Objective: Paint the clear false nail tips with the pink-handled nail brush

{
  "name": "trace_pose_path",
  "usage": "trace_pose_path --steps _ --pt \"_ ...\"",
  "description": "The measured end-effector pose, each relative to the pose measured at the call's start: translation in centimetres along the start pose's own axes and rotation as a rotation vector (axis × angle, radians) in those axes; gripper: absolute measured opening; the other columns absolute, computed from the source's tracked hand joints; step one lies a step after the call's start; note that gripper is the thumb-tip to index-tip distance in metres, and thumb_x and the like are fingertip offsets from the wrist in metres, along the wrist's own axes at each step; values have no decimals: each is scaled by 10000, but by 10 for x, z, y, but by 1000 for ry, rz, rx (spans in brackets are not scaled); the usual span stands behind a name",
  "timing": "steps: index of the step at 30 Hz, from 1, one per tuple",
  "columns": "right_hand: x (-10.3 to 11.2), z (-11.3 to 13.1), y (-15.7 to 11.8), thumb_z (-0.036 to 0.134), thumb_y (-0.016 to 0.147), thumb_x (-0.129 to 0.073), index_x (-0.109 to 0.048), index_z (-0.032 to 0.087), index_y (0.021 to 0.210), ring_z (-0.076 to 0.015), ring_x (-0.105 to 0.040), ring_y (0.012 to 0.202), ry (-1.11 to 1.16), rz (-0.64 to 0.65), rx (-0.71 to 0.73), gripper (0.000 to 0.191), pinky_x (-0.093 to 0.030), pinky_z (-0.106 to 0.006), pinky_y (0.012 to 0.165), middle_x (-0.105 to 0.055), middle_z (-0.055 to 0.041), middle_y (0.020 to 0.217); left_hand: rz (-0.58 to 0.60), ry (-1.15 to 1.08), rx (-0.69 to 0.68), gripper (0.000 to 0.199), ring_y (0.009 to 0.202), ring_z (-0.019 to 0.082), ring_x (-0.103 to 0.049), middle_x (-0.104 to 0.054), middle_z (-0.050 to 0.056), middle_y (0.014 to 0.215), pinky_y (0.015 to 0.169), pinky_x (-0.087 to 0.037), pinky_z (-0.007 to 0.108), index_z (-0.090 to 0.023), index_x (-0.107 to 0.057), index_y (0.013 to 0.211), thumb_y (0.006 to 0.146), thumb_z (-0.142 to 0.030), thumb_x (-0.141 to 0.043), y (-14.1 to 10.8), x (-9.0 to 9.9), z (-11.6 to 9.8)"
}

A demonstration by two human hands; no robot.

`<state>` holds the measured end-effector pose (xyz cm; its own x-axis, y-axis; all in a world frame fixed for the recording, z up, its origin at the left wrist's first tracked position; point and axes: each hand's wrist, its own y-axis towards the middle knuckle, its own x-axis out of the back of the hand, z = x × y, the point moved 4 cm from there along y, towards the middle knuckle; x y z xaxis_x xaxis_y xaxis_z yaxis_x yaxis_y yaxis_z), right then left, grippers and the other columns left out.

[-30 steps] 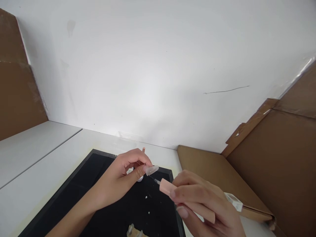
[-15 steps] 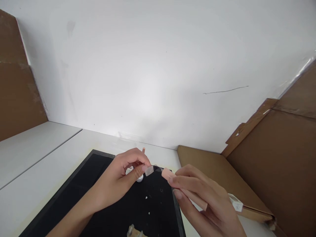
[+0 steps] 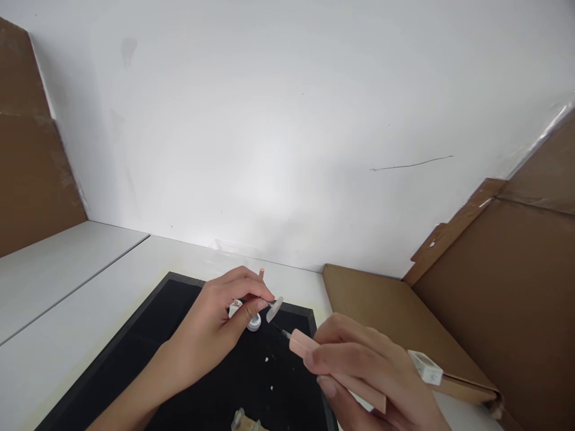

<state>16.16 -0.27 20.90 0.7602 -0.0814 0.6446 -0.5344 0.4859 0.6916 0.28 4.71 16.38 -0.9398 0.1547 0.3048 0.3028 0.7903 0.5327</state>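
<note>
My left hand pinches a small translucent whitish piece, shaped like a false nail, between thumb and index finger. The piece is turned nearly edge-on to me. A peach-coloured brush with a thin dark tip is gripped in my right hand. Its tip points at the lower edge of the whitish piece; whether they touch I cannot tell. Behind my left fingers, a thin peach stick end pokes up. Small round white pots stand partly hidden behind my left hand, on a black board.
Tiny white bits lie on the board. At the bottom edge is a tan piece with clear tips, cut off by the frame. To the right are a small white box and a flat cardboard box. A white wall rises behind.
The whitish piece has turned from its flat face to nearly edge-on. My right hand has shifted slightly down, and the brush tip now shows lower, below the piece.
</note>
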Motion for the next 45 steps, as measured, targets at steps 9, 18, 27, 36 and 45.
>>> trace_pose_path --steps 9,18,27,36,45 --pt "-4 -10 -5 -2 786 -446 -529 243 917 -96 -473 525 -76 87 -40 290 -343 -209 458 -503 30 660 14 82 -18 170 755 123 -595 -639 6 850 694 -441 229 -202 -628 888 886 -108 -487 1 -3 -3" --pt "-2 -16 -8 21 823 -446 -540 242 940 -107 -472 550 -71 97 -83 267 -359 -218 479 -495 16 681 -3 123 -55 173 699 95 -573 -640 -20 815 707 -453 213 -205 -614 886 871 -81 -495 -3 -3 -4" --pt "0 -22 -12 36 843 -455 -561 240 957 -121 -489 541 -76 73 -118 256 -371 -233 468 -488 9 675 7 172 -71 164 723 105 -602 -661 -18 824 681 -447 217 -213 -621 881 873 -95 -508 -6 -4 -5" --pt "4 -19 -13 18 835 -447 -533 244 968 -113 -480 539 -100 28 -80 276 -366 -226 471 -494 16 674 -34 168 -92 143 718 100 -598 -637 -10 814 665 -452 209 -203 -613 880 870 -92 -525 -3 3 0" --pt "-9 -11 -5 -2 786 -426 -525 227 862 -92 -429 513 -106 154 -78 261 -321 -210 460 -441 46 621 -30 154 -95 185 715 101 -592 -624 -16 798 665 -458 210 -205 -607 878 844 -39 -535 -1 0 -5"
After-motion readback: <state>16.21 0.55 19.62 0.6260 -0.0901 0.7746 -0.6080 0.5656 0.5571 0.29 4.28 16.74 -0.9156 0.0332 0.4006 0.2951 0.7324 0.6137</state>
